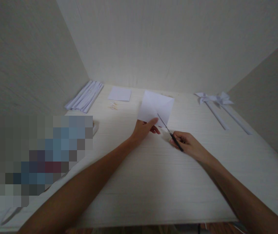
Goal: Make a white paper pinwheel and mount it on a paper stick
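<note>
My left hand point(145, 128) pinches the near corner of a white square sheet of paper point(156, 105), holding it tilted up off the table. My right hand point(187, 144) is closed around the black handles of a pair of scissors point(169, 131). The thin blades point up and to the left and meet the sheet's lower edge, close to my left thumb.
On the pale wooden table point(153, 182) lie a bundle of rolled white paper sticks point(85, 96) at the back left, a flat white sheet point(119, 94), small pins point(113, 105), and two finished paper pinwheels point(217, 104) at the back right. Walls enclose three sides. A blurred patch covers the left.
</note>
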Tool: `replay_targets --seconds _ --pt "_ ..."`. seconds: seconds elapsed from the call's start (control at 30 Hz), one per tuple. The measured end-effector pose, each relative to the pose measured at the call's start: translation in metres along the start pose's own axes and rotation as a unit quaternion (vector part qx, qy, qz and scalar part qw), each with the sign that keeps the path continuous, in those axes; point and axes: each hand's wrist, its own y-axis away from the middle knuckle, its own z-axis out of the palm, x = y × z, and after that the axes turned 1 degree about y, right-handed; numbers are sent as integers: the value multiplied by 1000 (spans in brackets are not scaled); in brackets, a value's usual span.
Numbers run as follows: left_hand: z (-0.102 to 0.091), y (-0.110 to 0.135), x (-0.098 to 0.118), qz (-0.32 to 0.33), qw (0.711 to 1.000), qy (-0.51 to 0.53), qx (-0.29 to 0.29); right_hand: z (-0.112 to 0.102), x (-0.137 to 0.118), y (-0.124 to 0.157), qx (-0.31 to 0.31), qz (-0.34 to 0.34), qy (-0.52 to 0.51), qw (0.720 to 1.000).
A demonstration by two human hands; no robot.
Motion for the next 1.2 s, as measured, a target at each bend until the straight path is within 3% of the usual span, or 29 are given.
replay_targets --seconds 0.8,1.0,1.2 --pt "0 2 0 -9 1000 -24 -6 1 -3 -1 4 4 -2 1000" --pt "-3 -1 -1 -9 1000 11 1 -2 -1 -1 3 9 -10 1000" --pt "-24 -14 7 3 994 110 26 -9 5 0 -16 3 -11 1000"
